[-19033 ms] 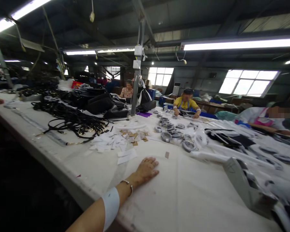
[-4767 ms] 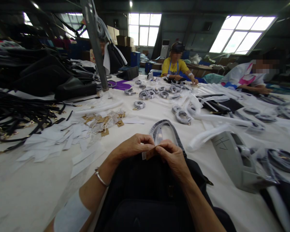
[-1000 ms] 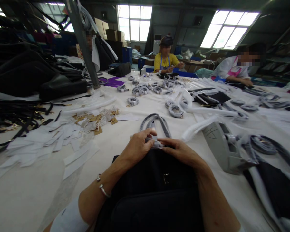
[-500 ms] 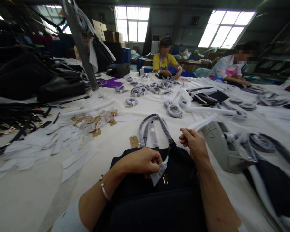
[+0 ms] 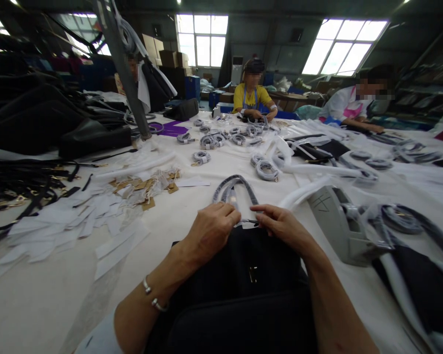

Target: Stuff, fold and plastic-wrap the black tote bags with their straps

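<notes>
A black bag lies in front of me, a gold clasp on its front. Its handles, wrapped in clear film, arch up beyond the top edge. At that edge my left hand has its fingers closed together beside a strip of clear film; whatever they pinch is hidden. Just to the right, near the base of the handle, my right hand has thumb and index finger pressed together on something too small to make out.
A grey tape dispenser stands at the right. White paper strips and brown tags lie at the left. Wrapped strap coils are beyond the bag. A person in yellow sits across the table.
My left hand has moved up from the bag's front to its top edge, and the white film piece no longer shows there. My right hand has moved left and down to the handle base.
</notes>
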Tool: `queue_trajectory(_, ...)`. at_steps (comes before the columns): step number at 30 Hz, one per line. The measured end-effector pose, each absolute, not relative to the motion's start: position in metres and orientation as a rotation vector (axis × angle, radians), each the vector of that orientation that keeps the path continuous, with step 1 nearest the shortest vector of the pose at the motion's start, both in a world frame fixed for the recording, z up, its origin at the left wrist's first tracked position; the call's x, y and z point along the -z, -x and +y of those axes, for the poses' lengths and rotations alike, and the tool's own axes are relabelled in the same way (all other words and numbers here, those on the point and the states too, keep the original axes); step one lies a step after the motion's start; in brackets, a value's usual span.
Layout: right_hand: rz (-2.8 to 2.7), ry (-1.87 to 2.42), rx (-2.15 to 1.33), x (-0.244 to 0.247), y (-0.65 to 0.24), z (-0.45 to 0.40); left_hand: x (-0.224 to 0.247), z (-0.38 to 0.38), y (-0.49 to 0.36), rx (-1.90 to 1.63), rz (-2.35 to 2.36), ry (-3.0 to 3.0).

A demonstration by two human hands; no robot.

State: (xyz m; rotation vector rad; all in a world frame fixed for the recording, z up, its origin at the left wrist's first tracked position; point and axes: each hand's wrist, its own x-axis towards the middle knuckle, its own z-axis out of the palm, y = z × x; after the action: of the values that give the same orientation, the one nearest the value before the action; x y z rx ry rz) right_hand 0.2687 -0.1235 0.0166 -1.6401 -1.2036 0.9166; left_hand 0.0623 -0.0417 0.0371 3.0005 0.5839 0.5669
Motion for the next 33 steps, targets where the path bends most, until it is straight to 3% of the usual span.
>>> queue_trajectory(4,-1.399,1.661,-1.096,-0.012,-0.264,-0.124,-0.031,-0.041,-0.065,-0.742,0.204,-3.085)
queue_trajectory(8,-1.449,1.610,-1.183,-0.009,-0.266,-0.125,-0.030,-0.041,-0.065,-0.862,0.110,-3.058)
queue_trajectory(15,-1.178,1.461,-1.274,-0.010,-0.275,-0.127,-0.030,-0.041,-0.066,-1.150,0.509,-2.620)
queue_trajectory(21,-1.007,1.503,-1.359,-0.007,-0.280,-0.127,-0.027,-0.044,-0.070,-0.852,0.658,-2.261)
queue_trajectory(27,-0.898,1.465,-1.350,-0.011,-0.274,-0.136,-0.001,-0.057,-0.081,-0.555,0.447,-2.422)
queue_trajectory(33,-0.741,1.582,-1.248,-0.025,-0.265,-0.156,0.032,-0.069,-0.090,-0.516,0.439,-2.539)
